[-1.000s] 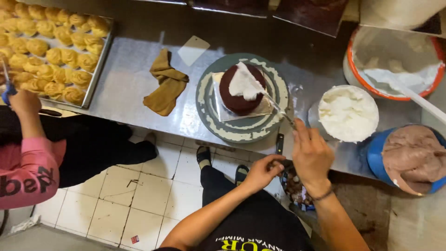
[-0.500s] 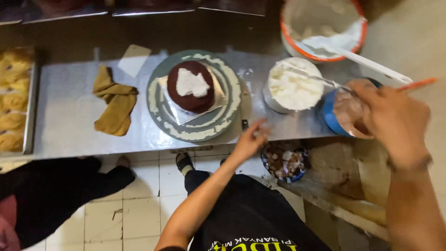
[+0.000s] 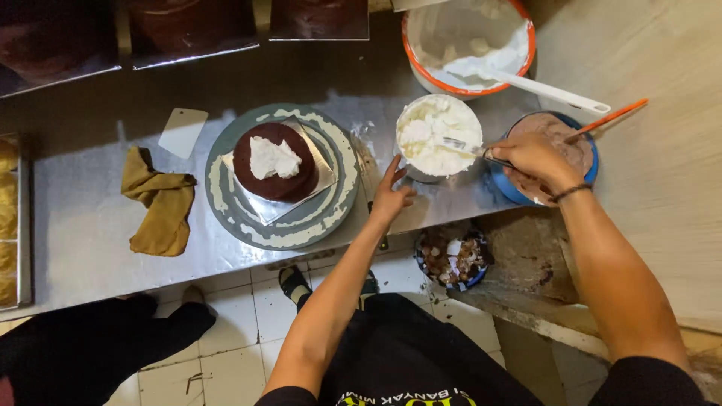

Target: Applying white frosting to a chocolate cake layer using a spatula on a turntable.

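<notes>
the palette knife (image 3: pixel 460 146) lies low over the bowl of white cream (image 3: pixel 438 135), its thin blade tip in the cream, the handle end clenched in the right hand (image 3: pixel 535 159), which sits above a blue bowl of brownish cream (image 3: pixel 555 144) with an orange-handled tool leaning in it. i'd say that blade is light and springy and the cream soft and sticky, apt to slide off, so the handle is the place to grip it. the left hand (image 3: pixel 391 194) rests beside the white bowl, fingers spread and grasping nothing, fingertips just touching its side. left of that, a dark round cake (image 3: pixel 275 162) with a dab of white on top sits on a turntable (image 3: pixel 226 203). a mustard cloth (image 3: pixel 159 203) lies crumpled on the steel table (image 3: pixel 83 225).
</notes>
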